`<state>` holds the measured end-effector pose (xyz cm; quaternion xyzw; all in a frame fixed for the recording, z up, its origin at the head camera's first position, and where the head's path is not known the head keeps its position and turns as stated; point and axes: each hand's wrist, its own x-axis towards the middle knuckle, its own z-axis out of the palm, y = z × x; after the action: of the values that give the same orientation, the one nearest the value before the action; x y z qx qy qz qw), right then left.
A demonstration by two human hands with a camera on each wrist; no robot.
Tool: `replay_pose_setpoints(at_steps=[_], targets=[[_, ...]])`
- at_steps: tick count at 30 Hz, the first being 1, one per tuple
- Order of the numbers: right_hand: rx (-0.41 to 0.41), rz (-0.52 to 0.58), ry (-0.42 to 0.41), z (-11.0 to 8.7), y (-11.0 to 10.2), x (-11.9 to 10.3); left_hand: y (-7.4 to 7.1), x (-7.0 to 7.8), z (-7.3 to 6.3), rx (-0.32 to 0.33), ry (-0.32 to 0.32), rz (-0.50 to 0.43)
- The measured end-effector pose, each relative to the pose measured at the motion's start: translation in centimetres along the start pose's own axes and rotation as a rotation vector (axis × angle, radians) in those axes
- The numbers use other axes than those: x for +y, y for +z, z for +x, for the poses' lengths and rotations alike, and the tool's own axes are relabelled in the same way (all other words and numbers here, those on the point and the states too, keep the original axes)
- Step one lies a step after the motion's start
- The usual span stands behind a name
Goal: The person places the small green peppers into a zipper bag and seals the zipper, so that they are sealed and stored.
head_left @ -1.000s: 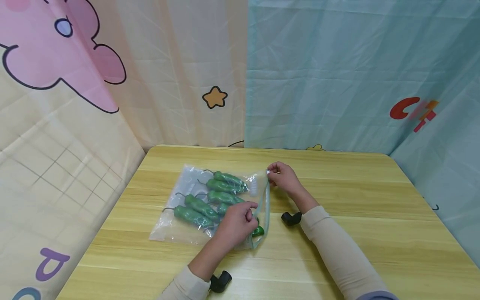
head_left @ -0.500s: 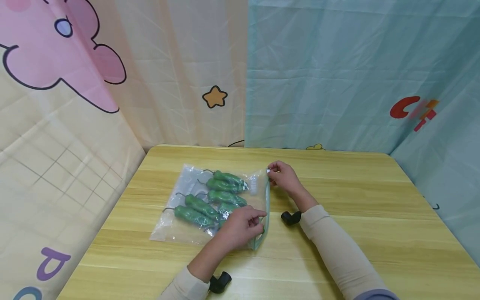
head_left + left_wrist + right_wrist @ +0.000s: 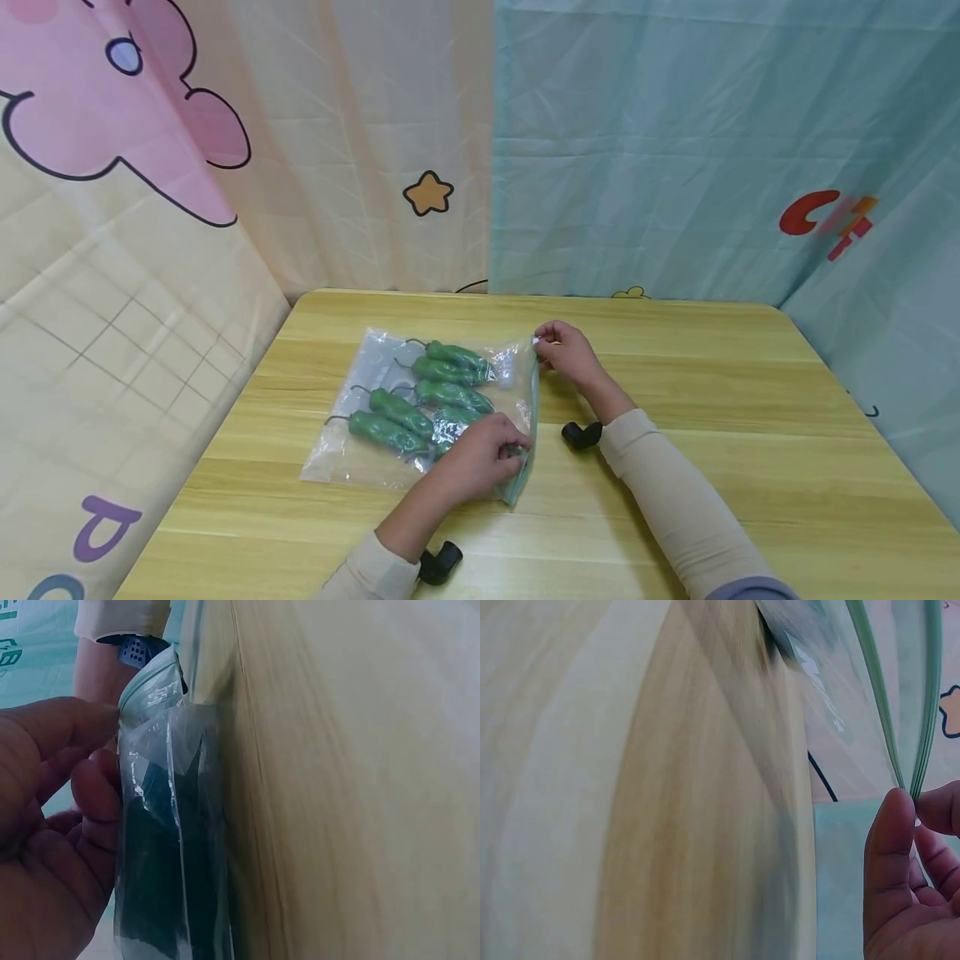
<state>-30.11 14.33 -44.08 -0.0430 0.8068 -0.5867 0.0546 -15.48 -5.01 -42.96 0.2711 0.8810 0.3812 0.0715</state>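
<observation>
A clear zip-lock bag [image 3: 335, 460] lies on the table, its green-edged mouth toward the right. Several long green peppers [image 3: 384, 432] with stems are inside it. My right hand [image 3: 568, 357] pinches the far corner of the mouth; in the right wrist view its thumb and forefinger grip the end of the green zip strips [image 3: 883, 712], which spread apart above the fingertips. My left hand [image 3: 480, 457] lies over the near part of the bag and pinches the mouth's edge. The left wrist view shows the fingers [image 3: 82, 720] at the film's rim. This hand hides some peppers.
The wood-grain table [image 3: 720, 400] extends to the right of the bag. Printed curtains [image 3: 637, 150] stand behind it and at both sides. Black wrist-worn pieces [image 3: 441, 563] show below the left wrist and beside the right sleeve.
My left hand has moved slightly right to the mouth's edge, and its stretched forefinger has curled in. The gap at the mouth has narrowed. My right hand keeps its grip on the far corner.
</observation>
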Motion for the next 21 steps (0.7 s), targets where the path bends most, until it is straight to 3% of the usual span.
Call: replay_pose_setpoints(at_steps=[7, 12, 15, 21], targets=[[-0.003, 0.008, 0.01, 0.1, -0.1, 0.4, 0.0, 0.1, 0.0, -0.07, 0.055, 0.11], [-0.019, 0.091, 0.038, 0.3, -0.2, 1.0, -0.2, 0.3, 0.0, -0.135, 0.071, 0.167], [-0.046, 0.164, 0.064, 0.5, -0.3, 1.5, -0.2, 0.5, 0.0, -0.166, 0.077, 0.249], [-0.085, 0.237, 0.133, 0.7, -0.6, 2.2, 0.1, 1.1, -0.1, -0.17, 0.089, 0.393]])
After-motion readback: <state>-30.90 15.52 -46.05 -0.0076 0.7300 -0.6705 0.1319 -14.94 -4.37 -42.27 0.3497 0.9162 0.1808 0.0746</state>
